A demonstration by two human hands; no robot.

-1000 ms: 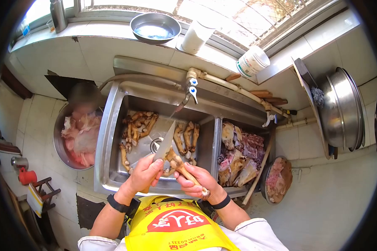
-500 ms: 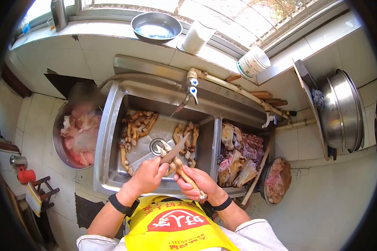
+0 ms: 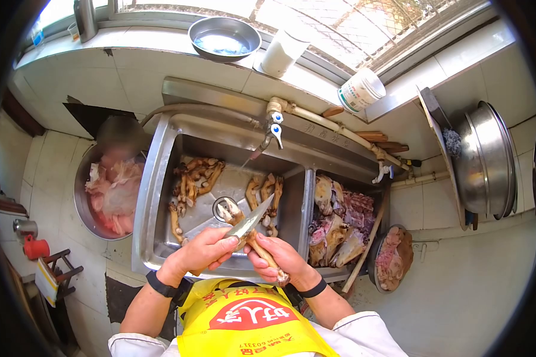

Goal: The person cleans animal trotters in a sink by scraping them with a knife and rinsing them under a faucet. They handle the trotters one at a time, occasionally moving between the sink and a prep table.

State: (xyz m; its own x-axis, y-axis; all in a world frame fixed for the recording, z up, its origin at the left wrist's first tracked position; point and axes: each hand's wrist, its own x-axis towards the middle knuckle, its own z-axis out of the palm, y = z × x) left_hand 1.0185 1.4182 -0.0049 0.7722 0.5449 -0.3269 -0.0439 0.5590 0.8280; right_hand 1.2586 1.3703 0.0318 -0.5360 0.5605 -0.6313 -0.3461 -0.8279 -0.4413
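My left hand (image 3: 205,253) is closed around the handle of a knife (image 3: 254,218), its bright blade pointing up and to the right. In my right hand (image 3: 283,260) is an animal trotter (image 3: 264,252), held by its bony shank end. The trotter's pale, split hoof (image 3: 228,209) points away from me over the drain. The blade lies across the middle of the trotter, and my left fingers hide part of it. Both hands are above the front of the steel sink (image 3: 155,196). More trotters (image 3: 187,181) lie in the basin, left and right of the drain.
The right basin holds animal heads (image 3: 330,238) and ribs (image 3: 358,205), with a wooden stick (image 3: 368,244) across its edge. Pale meat fills a basin (image 3: 83,208) at left; another meat bowl (image 3: 382,279) stands at right. A tap (image 3: 274,128) overhangs the sink.
The knife has shifted slightly up and right along the trotter, its blade now turned to show a brighter face. My left hand has turned with it; the right hand keeps its hold.
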